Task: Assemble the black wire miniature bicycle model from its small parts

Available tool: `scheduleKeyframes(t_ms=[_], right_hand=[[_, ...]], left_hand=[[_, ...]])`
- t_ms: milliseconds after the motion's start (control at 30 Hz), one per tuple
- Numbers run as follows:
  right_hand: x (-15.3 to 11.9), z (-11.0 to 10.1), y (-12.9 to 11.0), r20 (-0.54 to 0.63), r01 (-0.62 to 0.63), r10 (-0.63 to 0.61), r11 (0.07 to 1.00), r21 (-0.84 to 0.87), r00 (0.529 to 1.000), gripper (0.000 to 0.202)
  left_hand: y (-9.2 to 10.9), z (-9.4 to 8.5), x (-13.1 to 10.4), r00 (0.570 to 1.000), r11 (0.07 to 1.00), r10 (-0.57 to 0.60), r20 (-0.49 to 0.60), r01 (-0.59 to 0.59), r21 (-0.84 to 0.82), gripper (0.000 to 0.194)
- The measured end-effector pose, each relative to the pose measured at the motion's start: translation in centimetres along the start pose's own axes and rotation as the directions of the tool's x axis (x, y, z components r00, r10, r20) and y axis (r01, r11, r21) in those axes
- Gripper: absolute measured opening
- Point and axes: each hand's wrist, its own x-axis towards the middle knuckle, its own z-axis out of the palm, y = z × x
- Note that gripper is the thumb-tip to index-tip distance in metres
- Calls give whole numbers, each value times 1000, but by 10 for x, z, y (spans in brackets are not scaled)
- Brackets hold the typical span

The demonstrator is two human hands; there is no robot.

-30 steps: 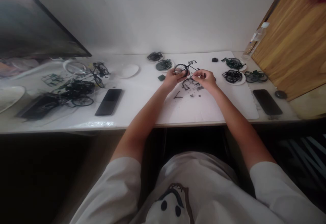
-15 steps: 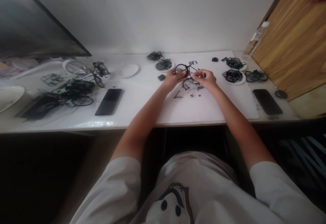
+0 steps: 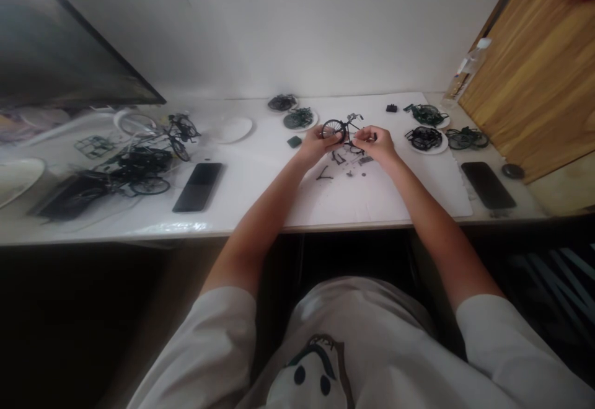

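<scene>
A small black model bicycle with a spoked wheel and handlebars is held above the white board. My left hand is closed on it at the wheel, thumb across the rim. At its frame, on the right side, my right hand pinches with thumb and forefinger; whatever lies between those fingertips is too small to make out. Below the hands, loose black parts are scattered on the board, among them a forked piece and tiny bits.
Plates of dark parts stand behind and to the right. Finished-looking model bicycles crowd the left. One phone lies left, another phone right. A bottle leans near the wooden panel.
The model bicycle has shifted and turned slightly to the right in my left hand. My right hand has barely moved.
</scene>
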Motion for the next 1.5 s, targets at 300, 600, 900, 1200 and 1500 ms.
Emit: scheduleKeyframes(t_ms=[300,600,900,1200,1500], right_hand=[[2,11,5,-146,25,-12,996,91,989,29],[-5,18,1,-175,154,-157,988,-31,972,27],[-15,17,-14,-116,229,-264,941,-247,958,23],[-15,15,-17,9,274,-287,904,-329,958,10],[-15,14,-16,65,315,-310,899,-305,948,7]], left_hand=[[-3,1,-1,999,998,26,22,-27,56,49],[2,20,-6,999,1000,17,-30,-17,13,51],[1,27,-8,999,996,-3,36,6,-90,52],[2,26,-9,999,997,-26,40,29,-73,48],[4,27,-9,996,995,-49,73,55,-84,43]])
